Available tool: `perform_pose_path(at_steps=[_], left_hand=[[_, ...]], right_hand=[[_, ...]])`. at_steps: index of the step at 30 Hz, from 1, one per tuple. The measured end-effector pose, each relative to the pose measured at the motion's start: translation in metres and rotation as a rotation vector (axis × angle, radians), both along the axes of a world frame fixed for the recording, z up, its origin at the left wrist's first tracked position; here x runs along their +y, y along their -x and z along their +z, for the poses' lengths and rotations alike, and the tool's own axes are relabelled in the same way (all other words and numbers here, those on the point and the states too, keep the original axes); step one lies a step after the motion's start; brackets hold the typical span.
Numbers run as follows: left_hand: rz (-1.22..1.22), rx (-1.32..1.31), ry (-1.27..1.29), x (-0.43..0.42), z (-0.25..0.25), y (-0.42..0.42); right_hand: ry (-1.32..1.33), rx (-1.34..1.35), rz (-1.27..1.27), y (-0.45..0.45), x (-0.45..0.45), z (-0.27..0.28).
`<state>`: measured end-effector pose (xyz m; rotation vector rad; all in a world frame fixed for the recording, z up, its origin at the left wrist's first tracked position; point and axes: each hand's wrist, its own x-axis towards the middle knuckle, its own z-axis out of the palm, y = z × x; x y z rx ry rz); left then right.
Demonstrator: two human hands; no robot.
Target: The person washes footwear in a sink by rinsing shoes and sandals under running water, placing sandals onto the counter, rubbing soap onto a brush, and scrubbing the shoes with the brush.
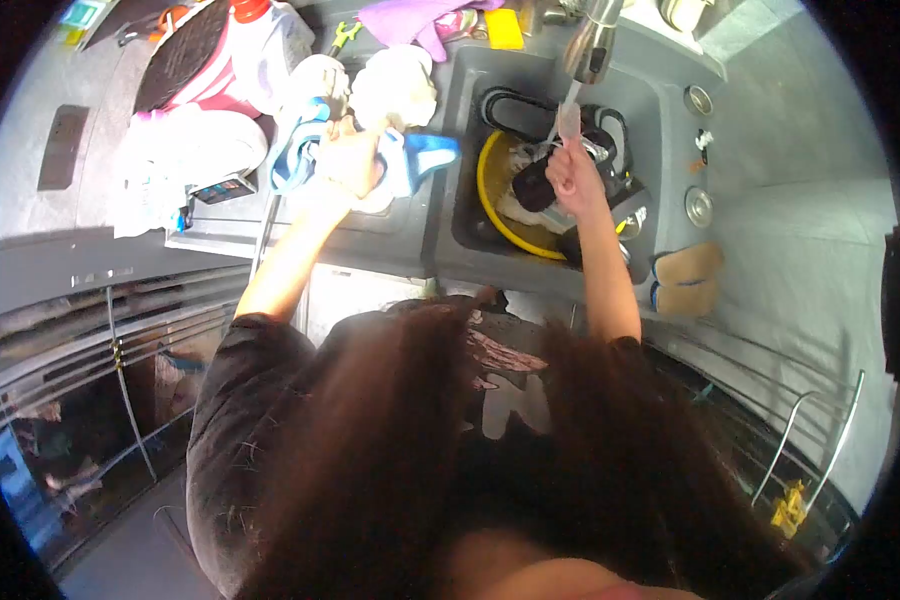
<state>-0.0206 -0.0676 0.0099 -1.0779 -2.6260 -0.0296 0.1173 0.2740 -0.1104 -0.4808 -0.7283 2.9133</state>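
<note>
My left hand [352, 165] is closed on a blue and white cloth-like item [430, 155] at the left side of the sink. White bunched cloth [395, 88] lies just beyond it. Over the right basin, my right hand [576, 180] is closed on a pale, translucent, flat-ended thing [569, 122] that points up toward the faucet [590, 55]; its exact kind is unclear. Water appears to run from the spout onto it. Below and beside this hand, a yellow-rimmed tub [492, 200] holds dark and grey items in water.
A dark strap [515, 98] curls behind the tub. Behind the sink are a purple cloth [410, 22] and a yellow sponge [505, 30]. A red-capped bottle [260, 50] stands at the back left. A brown pad [688, 280] rests near the right front edge.
</note>
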Motion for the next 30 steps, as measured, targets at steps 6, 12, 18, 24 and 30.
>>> perform_pose_path(at_steps=[6, 12, 18, 24, 30], left_hand=[[0.232, -0.618, -0.556, 0.0, 0.05, -0.009], [0.315, -0.681, -0.955, -0.024, -0.027, -0.001], [0.315, -0.629, -1.019, -0.027, -0.053, -0.015], [0.21, -0.423, -1.01, -0.019, -0.081, -0.025], [0.164, -0.238, -1.093, -0.011, -0.068, -0.032]], right_hand=[[0.29, 0.03, 0.014, 0.053, -0.005, 0.049], [0.312, 0.223, 0.115, 0.05, 0.019, 0.03], [-0.373, -0.19, 0.244, 0.028, -0.02, 0.062], [-1.788, 0.47, 0.242, 0.075, -0.113, 0.133], [-1.965, 0.412, 0.157, 0.122, -0.17, 0.097]])
